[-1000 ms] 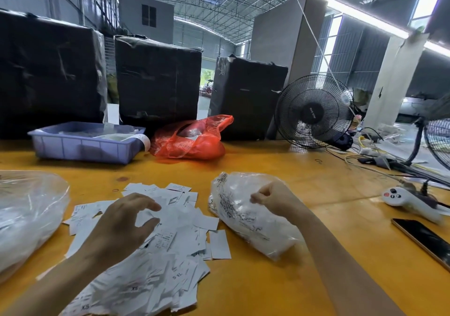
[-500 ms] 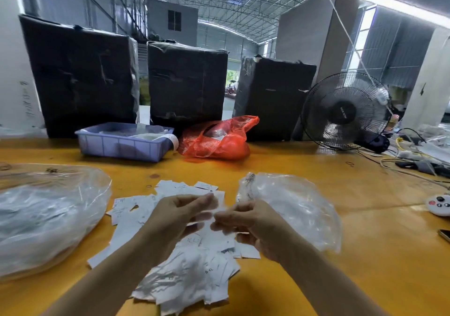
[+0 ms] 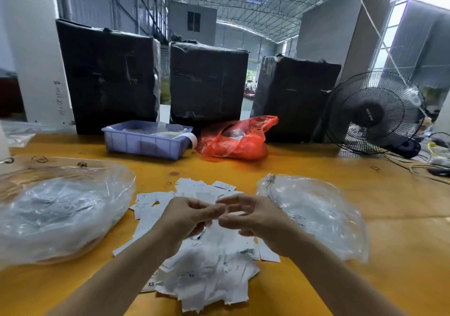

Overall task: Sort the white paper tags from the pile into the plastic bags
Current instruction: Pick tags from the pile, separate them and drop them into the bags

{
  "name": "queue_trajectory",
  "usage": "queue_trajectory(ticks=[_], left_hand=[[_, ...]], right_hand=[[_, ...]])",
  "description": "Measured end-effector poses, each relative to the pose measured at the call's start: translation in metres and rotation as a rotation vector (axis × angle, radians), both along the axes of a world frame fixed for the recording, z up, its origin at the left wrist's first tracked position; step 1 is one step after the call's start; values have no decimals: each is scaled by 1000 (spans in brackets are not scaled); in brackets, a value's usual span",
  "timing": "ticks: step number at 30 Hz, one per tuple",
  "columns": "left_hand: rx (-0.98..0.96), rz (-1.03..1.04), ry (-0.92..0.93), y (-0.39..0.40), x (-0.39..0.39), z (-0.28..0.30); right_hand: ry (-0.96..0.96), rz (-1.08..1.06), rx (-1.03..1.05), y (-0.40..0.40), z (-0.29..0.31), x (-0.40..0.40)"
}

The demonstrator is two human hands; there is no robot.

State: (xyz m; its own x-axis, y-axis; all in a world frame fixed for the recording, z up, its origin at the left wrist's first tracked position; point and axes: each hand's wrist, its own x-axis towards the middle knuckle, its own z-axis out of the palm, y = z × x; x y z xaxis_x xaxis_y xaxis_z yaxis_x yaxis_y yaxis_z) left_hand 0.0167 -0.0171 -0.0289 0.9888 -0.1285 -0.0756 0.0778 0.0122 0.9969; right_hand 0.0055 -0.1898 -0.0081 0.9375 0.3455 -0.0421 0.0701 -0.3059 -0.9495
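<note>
Both hands raised together just above the pile of white paper tags point(image 3: 207, 274) in the middle of the yellow bench point(image 3: 365, 279). Left hand point(image 3: 187, 218) and right hand point(image 3: 255, 220) fingertip to fingertip, fingers curled inward; motion blur there, so cannot tell whether a tag is pinched between them or by which hand. Tags partly hidden beneath both hands and forearms; "XS" legible on a few near the front edge of the pile, other print too small to read. Large clear plastic bag point(image 3: 60, 213) to the left of the pile, cut off by the left frame edge, contents only a pale blur through the film. Smaller clear plastic bag point(image 3: 316, 211) to the right, touching the right wrist, contents equally indistinct. Farther back: lilac tray point(image 3: 146, 143), red bag point(image 3: 233, 140), three black-wrapped boxes point(image 3: 207, 82), black fan point(image 3: 375, 113) half lost against the cables at the right edge.
</note>
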Motion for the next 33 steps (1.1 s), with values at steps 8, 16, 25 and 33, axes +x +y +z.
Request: queue_trajectory(ticks=[8,16,25,33], left_hand=[[-207,14,72,-4,5,-6],[-342,227,35,13,17,-9],[-283,450,-86,39,30,-5],[-242,467,-118,35,26,-6]], right_hand=[[-90,-176,232,10,-8,17],[-410,-325,-666,-28,-23,34],[-690,72,-688,30,-39,37],[-458,-217,-762,64,-41,84]])
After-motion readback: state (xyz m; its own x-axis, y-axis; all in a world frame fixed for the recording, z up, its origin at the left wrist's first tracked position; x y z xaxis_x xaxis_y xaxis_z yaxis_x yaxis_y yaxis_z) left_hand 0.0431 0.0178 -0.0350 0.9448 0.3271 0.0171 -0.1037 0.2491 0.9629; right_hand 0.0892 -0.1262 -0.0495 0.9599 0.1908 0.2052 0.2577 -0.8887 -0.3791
